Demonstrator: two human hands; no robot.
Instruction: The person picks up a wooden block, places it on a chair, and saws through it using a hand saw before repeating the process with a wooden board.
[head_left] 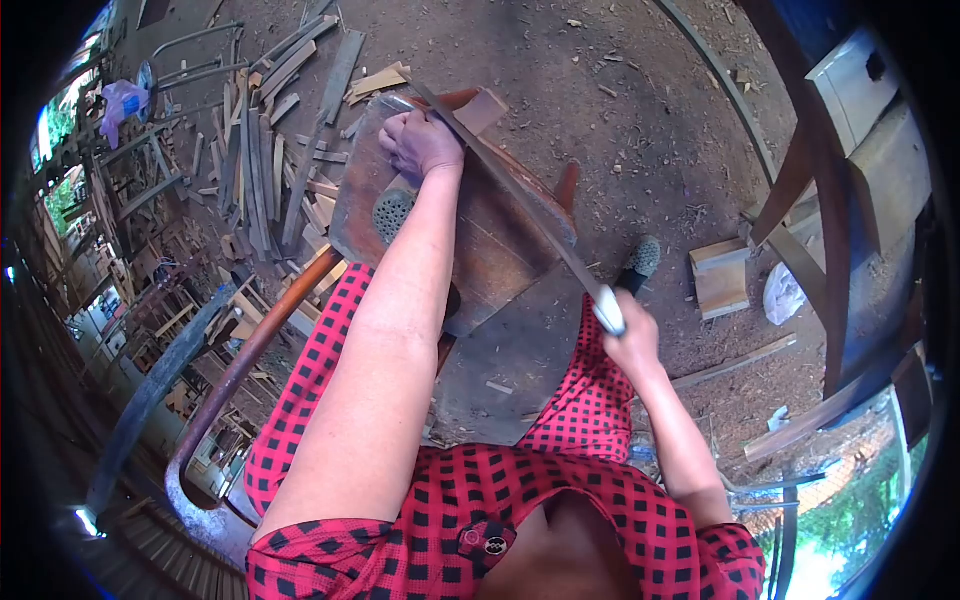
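Note:
My right hand [632, 335] is closed round the pale handle of a handsaw [530, 210]. Its long, narrow blade runs up and left, past my left hand, to the far end of a worn wooden bench seat [500, 285]. My left hand [425, 142] is closed and presses down at that end, its fingers curled. A short wooden piece [486, 110] sticks out on the other side of the blade, and my left hand seems to hold its near part, which is mostly hidden. A round, perforated grey object [393, 212] sits on the seat beside my left forearm.
Many wood offcuts [265, 170] lie heaped on the ground at the left. A rusty metal tube frame [225, 395] curves beside my leg. On the right are a wooden block [720, 278], a clear plastic bag [785, 293] and leaning boards [845, 200].

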